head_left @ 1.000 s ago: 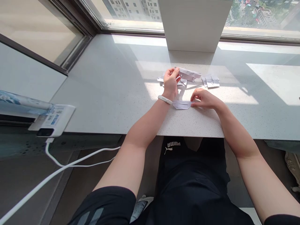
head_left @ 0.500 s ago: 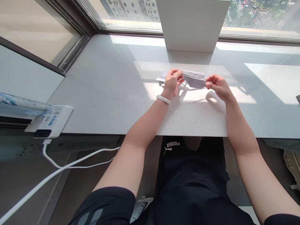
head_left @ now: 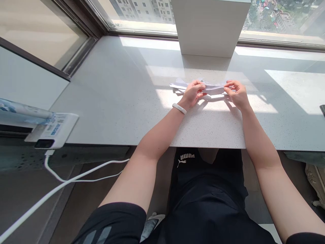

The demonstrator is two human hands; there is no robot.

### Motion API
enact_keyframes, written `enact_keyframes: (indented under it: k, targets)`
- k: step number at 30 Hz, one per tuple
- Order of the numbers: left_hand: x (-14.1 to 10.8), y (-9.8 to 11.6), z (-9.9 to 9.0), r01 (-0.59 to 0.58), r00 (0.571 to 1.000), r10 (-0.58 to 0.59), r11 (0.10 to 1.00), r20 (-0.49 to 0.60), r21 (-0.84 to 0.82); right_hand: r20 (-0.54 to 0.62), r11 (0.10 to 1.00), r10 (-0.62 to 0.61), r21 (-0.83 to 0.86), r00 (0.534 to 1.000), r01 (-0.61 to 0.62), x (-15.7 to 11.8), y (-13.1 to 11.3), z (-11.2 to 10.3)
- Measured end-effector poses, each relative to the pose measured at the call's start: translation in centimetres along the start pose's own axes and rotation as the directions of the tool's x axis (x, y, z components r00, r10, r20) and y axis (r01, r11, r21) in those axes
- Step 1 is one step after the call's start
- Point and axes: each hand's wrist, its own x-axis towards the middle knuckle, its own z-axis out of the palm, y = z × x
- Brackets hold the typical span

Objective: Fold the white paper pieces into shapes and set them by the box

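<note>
A folded strip of white paper (head_left: 214, 89) is stretched between my two hands, just above the sunlit counter. My left hand (head_left: 194, 93), with a white band on its wrist, pinches the strip's left part. At the other end, my right hand (head_left: 236, 93) grips it between thumb and fingers. More folded white paper (head_left: 179, 84) lies on the counter to the left, partly behind my left hand. Whether that paper joins the held strip I cannot tell.
The speckled white counter (head_left: 122, 101) runs up to the windows. A grey-white pillar (head_left: 208, 30) stands behind my hands. At the left edge lies a white power bank (head_left: 57, 132), with a white cable (head_left: 76, 181) hanging across below. A dark object (head_left: 322, 109) sits far right.
My left hand has slid right along the strip, closer to my right hand. The strip now looks narrower and more folded together. My right hand has shifted slightly right.
</note>
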Motion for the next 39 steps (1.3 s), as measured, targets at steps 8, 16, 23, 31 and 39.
enact_keyframes:
  k: [8, 16, 23, 31, 39]
  targets:
    - [1.0, -1.4, -1.2, -0.156, 0.988, 0.153, 0.951, 0.029, 0.268, 0.040, 0.999, -0.017, -0.039, 0.999, 0.018, -0.5, -1.6, -0.1]
    - [-0.3, -0.2, -1.5, -0.458, 0.889, 0.281, 0.578, 0.362, 0.675, 0.097, 0.990, -0.058, -0.120, 0.994, 0.070, -0.9, -2.0, -0.8]
    - [-0.4, 0.4, -1.8, -0.454, 0.889, 0.234, 0.570, 0.393, 0.685, 0.157, 0.988, -0.034, -0.141, 0.987, 0.056, -1.1, -1.5, -1.4]
    - [0.5, 0.2, -2.4, -0.565, 0.825, 0.255, 0.412, 0.504, 0.715, 0.176, 0.982, -0.023, -0.179, 0.984, 0.056, -1.2, -1.2, -1.8]
    - [0.5, 0.0, -2.3, -0.550, 0.835, 0.301, 0.484, 0.461, 0.680, 0.180, 0.974, -0.027, -0.217, 0.983, 0.066, -1.1, -1.2, -1.9]
